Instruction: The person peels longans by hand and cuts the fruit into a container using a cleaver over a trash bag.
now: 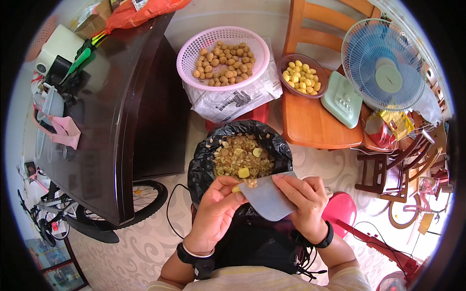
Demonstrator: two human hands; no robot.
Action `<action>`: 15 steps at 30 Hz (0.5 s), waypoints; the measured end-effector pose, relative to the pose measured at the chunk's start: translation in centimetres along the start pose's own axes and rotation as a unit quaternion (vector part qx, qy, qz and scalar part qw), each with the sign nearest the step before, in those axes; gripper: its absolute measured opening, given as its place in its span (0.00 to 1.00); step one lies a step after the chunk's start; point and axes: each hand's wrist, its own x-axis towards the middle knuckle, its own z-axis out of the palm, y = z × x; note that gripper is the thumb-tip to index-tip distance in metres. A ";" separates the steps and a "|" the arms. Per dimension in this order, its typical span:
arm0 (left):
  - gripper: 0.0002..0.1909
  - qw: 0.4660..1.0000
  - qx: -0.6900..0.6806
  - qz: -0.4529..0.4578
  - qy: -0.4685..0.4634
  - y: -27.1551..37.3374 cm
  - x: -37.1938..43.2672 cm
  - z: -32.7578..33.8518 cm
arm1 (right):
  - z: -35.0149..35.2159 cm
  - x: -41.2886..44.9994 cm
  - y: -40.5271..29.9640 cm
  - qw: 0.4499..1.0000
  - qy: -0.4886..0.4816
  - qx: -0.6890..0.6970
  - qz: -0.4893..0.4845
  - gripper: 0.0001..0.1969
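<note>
My right hand [304, 203] grips a wide metal cleaver blade [271, 200], whose handle is hidden. With thumb and fingers, my left hand [220, 209] pinches a small yellow piece of potato [236, 189] against the blade's left end. Brownish peel sticks to the blade near that piece. Both hands are over the near rim of a bin lined with a black plastic bag [204, 167], which holds many peelings [233, 160] and a few yellow potato pieces [243, 172]. Beyond it, a pink plastic colander [265, 62] holds unpeeled small potatoes [229, 65]. A brown bowl [313, 95] holds peeled ones [298, 76].
The colander rests on printed paper [233, 103] over a red stool. The bowl and a pale green plastic box [340, 100] sit on a wooden chair [316, 127], near an electric fan [386, 69]. A dark table [109, 91] stands left, with a bicycle wheel [149, 200] below.
</note>
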 end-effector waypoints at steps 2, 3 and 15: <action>0.15 0.998 0.027 0.040 0.035 0.1 0.2 0.0 | -0.4 0.1 -0.4 1.000 -0.003 -0.001 -0.015 0.23; 0.15 0.998 0.027 0.039 0.035 0.1 0.3 -0.3 | -0.5 0.2 -0.8 1.000 -0.006 -0.001 -0.029 0.23; 0.18 0.988 0.102 0.109 0.032 -0.6 0.0 -0.3 | -0.6 0.5 -1.6 0.996 0.011 -0.024 -0.084 0.24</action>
